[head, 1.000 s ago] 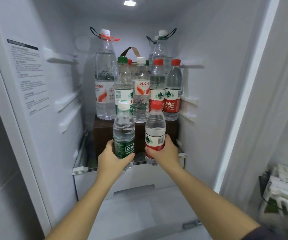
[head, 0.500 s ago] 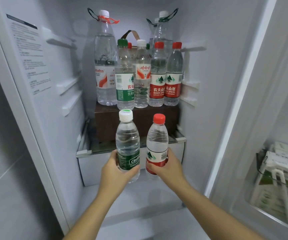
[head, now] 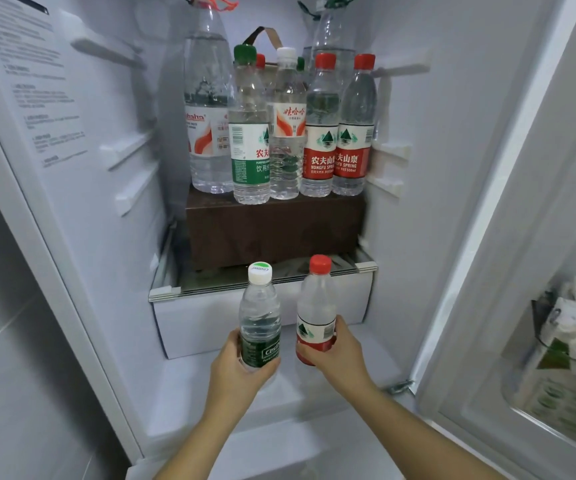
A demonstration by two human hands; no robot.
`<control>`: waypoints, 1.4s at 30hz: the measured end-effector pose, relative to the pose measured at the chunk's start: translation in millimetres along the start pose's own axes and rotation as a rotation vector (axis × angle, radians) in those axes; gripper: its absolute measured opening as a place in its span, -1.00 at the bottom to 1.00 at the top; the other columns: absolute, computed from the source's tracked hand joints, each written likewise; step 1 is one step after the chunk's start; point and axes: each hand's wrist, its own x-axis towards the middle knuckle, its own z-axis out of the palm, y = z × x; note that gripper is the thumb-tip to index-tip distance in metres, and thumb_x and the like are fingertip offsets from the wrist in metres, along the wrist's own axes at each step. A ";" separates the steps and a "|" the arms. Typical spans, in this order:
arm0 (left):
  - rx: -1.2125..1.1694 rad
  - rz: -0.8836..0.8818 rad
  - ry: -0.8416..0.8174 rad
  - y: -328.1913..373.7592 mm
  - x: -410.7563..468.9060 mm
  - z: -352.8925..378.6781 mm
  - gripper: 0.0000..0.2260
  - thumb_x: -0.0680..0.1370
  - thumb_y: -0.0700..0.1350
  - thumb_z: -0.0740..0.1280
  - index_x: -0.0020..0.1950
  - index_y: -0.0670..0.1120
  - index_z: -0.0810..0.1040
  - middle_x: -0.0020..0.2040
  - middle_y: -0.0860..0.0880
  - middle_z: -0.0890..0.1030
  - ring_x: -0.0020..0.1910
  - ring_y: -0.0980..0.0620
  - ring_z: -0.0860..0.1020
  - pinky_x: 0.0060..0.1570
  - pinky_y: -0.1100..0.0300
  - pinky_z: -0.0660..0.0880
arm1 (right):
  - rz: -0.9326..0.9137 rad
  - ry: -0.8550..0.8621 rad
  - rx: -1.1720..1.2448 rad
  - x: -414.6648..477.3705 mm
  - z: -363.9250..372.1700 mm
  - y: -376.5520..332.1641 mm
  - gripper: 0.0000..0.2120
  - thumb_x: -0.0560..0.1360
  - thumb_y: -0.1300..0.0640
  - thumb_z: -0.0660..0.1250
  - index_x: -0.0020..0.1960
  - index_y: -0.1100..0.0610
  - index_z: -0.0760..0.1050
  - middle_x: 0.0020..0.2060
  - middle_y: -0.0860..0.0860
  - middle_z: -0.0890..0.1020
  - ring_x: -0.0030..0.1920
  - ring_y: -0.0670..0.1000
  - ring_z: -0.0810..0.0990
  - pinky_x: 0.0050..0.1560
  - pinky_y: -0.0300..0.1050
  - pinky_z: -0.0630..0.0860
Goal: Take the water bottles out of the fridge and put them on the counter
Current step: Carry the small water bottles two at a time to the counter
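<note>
Head view shows the left hand [head: 234, 374] gripping the green-labelled bottle [head: 259, 317] and the right hand [head: 336, 355] the red-capped bottle [head: 316, 306], both just outside the fridge [head: 106, 237]; carrying them upright and apart to the surface seems safest.

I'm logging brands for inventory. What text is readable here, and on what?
"Cest": green-label bottle in left hand
"NONGFU SPRI": red-label bottle on brown box
"SPRING", "550ml": its right neighbour
"娃哈哈": white-capped bottle there
"ahaha": large bottle
"农夫": green-capped bottle
Too blurred: wall sticker, door cartons, red-capped bottle in right hand
</note>
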 end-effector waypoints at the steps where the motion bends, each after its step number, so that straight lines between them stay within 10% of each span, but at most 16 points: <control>1: -0.006 -0.007 0.000 -1.6 1.6 0.8 -0.53 0.30 -0.10 0.60 0.01 0.21 0.41 -0.08 0.20 0.62 -0.10 0.39 0.56 -0.20 0.40 0.47 | 0.000 -0.004 0.001 1.7 1.7 0.8 -0.51 0.28 0.08 0.61 0.04 -0.16 0.41 -0.07 -0.20 0.63 -0.05 -0.23 0.61 -0.15 -0.37 0.52; 17: -0.110 -0.074 -0.077 -8.1 25.3 0.3 -0.49 0.34 -0.08 0.58 0.14 0.17 0.39 0.01 0.22 0.59 -0.01 0.32 0.55 -0.16 0.44 0.43 | 0.078 -0.173 0.037 29.1 8.6 6.5 -0.44 0.33 0.08 0.58 0.18 -0.12 0.35 0.08 -0.14 0.60 0.06 -0.15 0.60 -0.05 -0.34 0.50; 27: -0.183 -0.116 -0.110 5.9 46.5 -1.5 -0.53 0.34 -0.06 0.58 0.12 0.08 0.41 0.02 0.07 0.62 0.01 0.08 0.60 -0.02 0.13 0.54 | 0.082 -0.234 0.226 40.9 1.6 -9.8 -0.50 0.40 0.20 0.53 0.20 -0.08 0.38 0.10 -0.10 0.60 0.10 -0.14 0.59 0.00 -0.27 0.52; 35: -0.199 -0.108 -0.173 4.4 45.7 -6.4 -0.28 0.09 0.21 0.53 0.21 0.12 0.46 0.07 0.10 0.63 0.06 0.11 0.60 0.06 0.13 0.55 | 0.054 -0.324 0.238 50.4 -1.9 -10.7 -0.41 0.33 0.08 0.57 0.28 -0.11 0.41 0.12 -0.11 0.64 0.14 -0.11 0.61 0.09 -0.19 0.53; 42: -0.225 -0.135 -0.117 7.2 45.6 -0.6 -0.45 0.25 -0.08 0.61 0.17 0.04 0.49 0.01 0.05 0.64 0.03 0.10 0.61 -0.09 0.28 0.52 | 0.068 -0.286 0.233 54.9 4.3 -10.5 -0.45 0.39 0.15 0.54 0.31 -0.06 0.42 0.10 -0.13 0.63 0.08 -0.13 0.61 -0.10 -0.33 0.49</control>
